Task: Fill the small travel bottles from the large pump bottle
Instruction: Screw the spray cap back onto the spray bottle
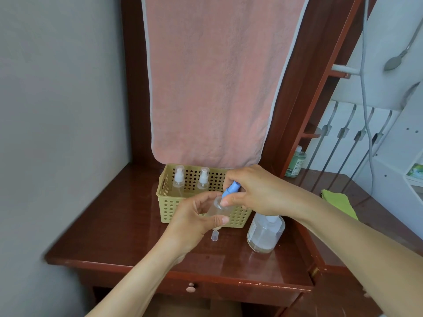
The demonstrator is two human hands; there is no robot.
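My left hand [196, 221] is wrapped around a small clear travel bottle [218, 208], thumb across its front, fingers behind it. Bottle is tilted, neck pointing up and away from me toward my right hand [256, 191]. It's held up off the table [109, 227], just in front of the basket.

Right hand is pinched shut on a blue pump top [231, 188], thumb and fingertips around it. Its lower end sits at the mouth of the bottle in my left grip. Can't tell whether it's threaded on or only resting there; my thumb covers the joint.

Directly below my left grip: a small clear cap [214, 235] standing on the table, loose, touching nothing.

Below and slightly right of my right hand: the large pump bottle [265, 234], upright on the table, clear liquid inside, label on the side facing my left. Its pump head is hidden under my right wrist.

Behind both grips: a yellow perforated basket [169, 202] on the table. Two more small bottles with white pump tops stand upright in its back-left part, the left one [178, 179] and the right one [203, 179], near each other but apart.

Pink towel [210, 83] hangs behind the basket. Green cloth [338, 202] lies on the table well to the right of my right forearm.
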